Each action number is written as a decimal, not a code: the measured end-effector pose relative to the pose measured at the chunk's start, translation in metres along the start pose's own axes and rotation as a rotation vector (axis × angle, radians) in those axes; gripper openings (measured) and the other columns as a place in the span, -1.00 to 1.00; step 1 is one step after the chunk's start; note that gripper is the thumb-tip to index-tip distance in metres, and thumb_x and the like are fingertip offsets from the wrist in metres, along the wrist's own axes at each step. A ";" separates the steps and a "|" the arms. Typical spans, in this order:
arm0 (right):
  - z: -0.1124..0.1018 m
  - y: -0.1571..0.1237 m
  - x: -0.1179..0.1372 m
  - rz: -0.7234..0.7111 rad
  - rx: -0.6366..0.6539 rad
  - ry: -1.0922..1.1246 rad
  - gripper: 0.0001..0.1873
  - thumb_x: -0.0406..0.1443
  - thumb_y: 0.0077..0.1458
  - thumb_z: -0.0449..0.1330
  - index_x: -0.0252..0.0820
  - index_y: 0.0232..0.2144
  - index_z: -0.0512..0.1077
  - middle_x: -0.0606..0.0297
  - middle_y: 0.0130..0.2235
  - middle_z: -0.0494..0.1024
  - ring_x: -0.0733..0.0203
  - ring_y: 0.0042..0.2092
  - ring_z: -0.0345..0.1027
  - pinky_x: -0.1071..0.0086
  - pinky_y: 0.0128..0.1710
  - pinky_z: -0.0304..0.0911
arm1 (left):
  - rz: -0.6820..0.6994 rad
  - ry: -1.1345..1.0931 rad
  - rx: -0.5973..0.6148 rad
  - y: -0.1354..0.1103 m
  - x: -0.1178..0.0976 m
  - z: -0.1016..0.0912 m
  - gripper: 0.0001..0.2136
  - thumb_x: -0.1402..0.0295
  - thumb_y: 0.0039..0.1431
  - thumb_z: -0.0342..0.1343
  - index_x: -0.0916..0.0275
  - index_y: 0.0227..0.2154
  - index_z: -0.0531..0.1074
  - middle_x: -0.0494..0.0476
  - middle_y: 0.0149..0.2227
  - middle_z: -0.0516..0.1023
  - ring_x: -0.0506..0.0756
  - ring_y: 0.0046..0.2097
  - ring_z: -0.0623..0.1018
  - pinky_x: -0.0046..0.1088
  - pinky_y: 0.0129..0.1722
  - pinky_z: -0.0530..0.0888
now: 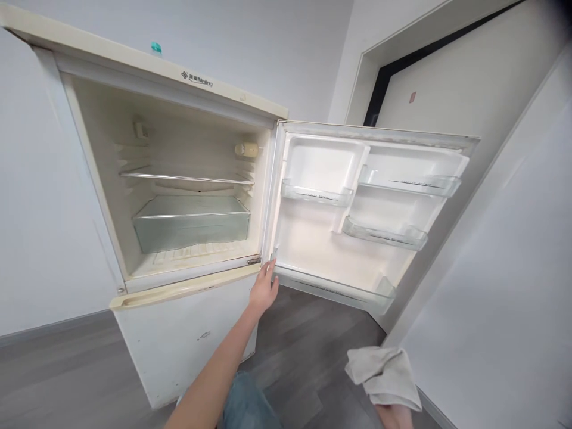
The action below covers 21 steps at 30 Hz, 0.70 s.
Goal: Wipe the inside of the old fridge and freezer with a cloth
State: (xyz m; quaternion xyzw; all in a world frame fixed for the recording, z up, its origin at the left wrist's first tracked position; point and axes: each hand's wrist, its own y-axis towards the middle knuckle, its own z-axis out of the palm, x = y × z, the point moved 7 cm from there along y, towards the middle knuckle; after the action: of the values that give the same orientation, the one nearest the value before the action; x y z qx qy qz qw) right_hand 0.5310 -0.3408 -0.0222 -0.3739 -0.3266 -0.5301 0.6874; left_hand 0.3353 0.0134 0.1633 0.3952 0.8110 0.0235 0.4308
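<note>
The left hand (263, 290) reaches forward with its fingers loosely spread and holds nothing; its fingertips touch the lower inner corner of the fridge door (357, 208), just beside the hinge side of the cabinet. The right hand (393, 415) sits at the bottom edge of the view, mostly hidden under a grey cloth (383, 372) that drapes over it; it appears closed on the cloth, though its fingers cannot be seen.

The fridge door stands swung wide open to the right. Its inner face carries clear door bins (409, 183) in the upper part, another one lower down and a long one along the bottom. The fridge (179, 196) itself is cream-white and shows its upper compartment open: a glass shelf (185, 177) runs across it, with a clear drawer (191, 225) beneath. Below the open compartment, the lower door (183, 339) is closed. A bottle cap (156, 47) in teal peeks over the top of the fridge. The fridge stands on a grey wood floor (58, 381) against white walls, with a dark-framed doorway (447, 89) behind the open door.
</note>
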 end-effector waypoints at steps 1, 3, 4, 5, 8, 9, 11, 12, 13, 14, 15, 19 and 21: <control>-0.001 0.006 0.010 0.007 -0.054 0.024 -0.70 0.02 -0.27 0.26 0.01 -0.49 0.45 0.36 -0.31 0.57 0.21 -0.42 0.43 0.31 -0.48 0.39 | -0.002 -0.026 -0.003 0.000 0.002 0.000 -0.49 0.22 0.22 -0.27 -0.04 0.24 -0.13 0.16 0.31 0.11 0.15 0.31 0.17 -0.17 0.19 0.32; 0.003 0.012 0.031 0.006 -0.096 0.062 -0.71 0.02 -0.26 0.25 0.04 -0.47 0.48 0.35 -0.23 0.57 0.20 -0.34 0.44 0.30 -0.43 0.42 | -0.005 -0.075 -0.008 0.000 0.006 -0.001 -0.48 0.22 0.21 -0.25 -0.01 0.24 -0.14 0.17 0.32 0.09 0.15 0.33 0.13 -0.15 0.23 0.28; 0.009 0.013 0.043 -0.012 -0.088 0.073 -0.71 0.01 -0.26 0.25 0.07 -0.44 0.49 0.36 -0.18 0.56 0.20 -0.29 0.45 0.31 -0.40 0.42 | -0.006 -0.097 -0.013 0.000 0.008 -0.001 -0.47 0.23 0.21 -0.23 -0.01 0.25 -0.15 0.17 0.33 0.08 0.15 0.33 0.12 -0.14 0.24 0.26; 0.014 0.013 0.053 -0.035 -0.076 0.082 -0.71 0.00 -0.26 0.26 0.10 -0.41 0.50 0.37 -0.13 0.55 0.21 -0.24 0.44 0.33 -0.37 0.42 | -0.006 -0.119 -0.018 0.000 0.009 -0.002 -0.45 0.24 0.19 -0.20 0.00 0.25 -0.16 0.16 0.33 0.07 0.15 0.34 0.11 -0.14 0.26 0.24; 0.025 0.012 0.077 -0.091 -0.079 0.081 -0.65 -0.03 -0.30 0.29 0.12 -0.35 0.52 0.34 -0.02 0.50 0.24 -0.14 0.42 0.40 -0.32 0.38 | -0.013 -0.181 -0.039 -0.007 0.015 -0.004 -0.39 0.29 0.17 -0.15 0.00 0.25 -0.23 0.15 0.34 0.04 0.14 0.34 0.10 -0.15 0.28 0.20; 0.027 0.013 0.081 -0.086 -0.085 0.069 -0.62 -0.02 -0.32 0.30 0.11 -0.33 0.52 0.32 0.02 0.47 0.23 -0.11 0.41 0.39 -0.30 0.37 | -0.023 -0.200 -0.045 -0.012 0.017 -0.004 -0.38 0.29 0.16 -0.15 0.00 0.26 -0.26 0.16 0.34 0.04 0.14 0.34 0.11 -0.14 0.27 0.22; 0.029 0.014 0.085 -0.080 -0.095 0.046 -0.57 -0.01 -0.35 0.31 0.09 -0.31 0.52 0.29 0.06 0.44 0.19 -0.04 0.39 0.34 -0.20 0.37 | -0.056 -0.233 -0.047 -0.023 0.022 -0.004 -0.37 0.26 0.17 -0.16 0.02 0.26 -0.29 0.19 0.33 0.05 0.16 0.32 0.15 -0.13 0.22 0.30; 0.029 0.016 0.086 -0.090 -0.089 0.033 -0.56 -0.02 -0.37 0.31 0.09 -0.31 0.52 0.30 0.08 0.43 0.16 -0.01 0.37 0.30 -0.14 0.37 | -0.077 -0.247 -0.044 -0.029 0.024 -0.003 -0.37 0.24 0.17 -0.16 0.03 0.26 -0.28 0.21 0.33 0.06 0.17 0.30 0.19 -0.13 0.18 0.34; 0.028 0.018 0.087 -0.104 -0.072 0.019 -0.56 -0.03 -0.38 0.32 0.09 -0.32 0.52 0.30 0.07 0.43 0.13 0.02 0.36 0.27 -0.09 0.35 | -0.098 -0.261 -0.041 -0.036 0.026 -0.003 -0.38 0.23 0.17 -0.16 0.04 0.26 -0.25 0.22 0.32 0.07 0.17 0.27 0.23 -0.14 0.15 0.37; 0.027 0.020 0.087 -0.123 -0.055 0.003 -0.57 -0.05 -0.40 0.32 0.10 -0.33 0.52 0.31 0.06 0.43 0.10 0.03 0.35 0.23 -0.07 0.35 | -0.119 -0.275 -0.037 -0.043 0.028 -0.002 -0.40 0.23 0.17 -0.16 0.05 0.25 -0.22 0.24 0.31 0.09 0.17 0.25 0.27 -0.15 0.13 0.39; 0.023 0.022 0.086 -0.143 -0.046 -0.017 -0.58 -0.07 -0.42 0.32 0.11 -0.35 0.51 0.30 0.04 0.45 0.07 0.02 0.35 0.20 -0.08 0.35 | -0.139 -0.287 -0.033 -0.051 0.030 -0.001 -0.41 0.22 0.17 -0.16 0.07 0.25 -0.17 0.24 0.30 0.11 0.17 0.23 0.30 -0.15 0.12 0.40; 0.003 0.026 0.076 -0.097 -0.047 -0.154 -0.47 -0.11 -0.55 0.36 0.04 -0.34 0.48 0.18 -0.09 0.51 -0.04 -0.12 0.41 0.11 -0.24 0.39 | -0.183 -0.328 -0.018 -0.075 0.031 0.003 -0.48 0.21 0.17 -0.15 0.05 0.20 -0.04 0.23 0.25 0.19 0.15 0.20 0.33 -0.17 0.11 0.41; -0.005 0.022 0.077 -0.071 -0.093 -0.272 -0.38 -0.06 -0.56 0.35 -0.07 -0.29 0.46 0.13 -0.14 0.53 -0.07 -0.16 0.41 0.11 -0.27 0.37 | -0.181 -0.345 -0.005 -0.083 0.029 0.007 -0.49 0.20 0.17 -0.14 0.02 0.19 -0.01 0.21 0.23 0.24 0.14 0.20 0.34 -0.20 0.09 0.42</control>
State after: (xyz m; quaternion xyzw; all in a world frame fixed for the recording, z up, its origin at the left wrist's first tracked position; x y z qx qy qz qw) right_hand 0.5697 -0.3787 0.0370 -0.4619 -0.4047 -0.5131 0.5997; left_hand 0.2795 -0.0265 0.1074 0.3177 0.7573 -0.0813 0.5648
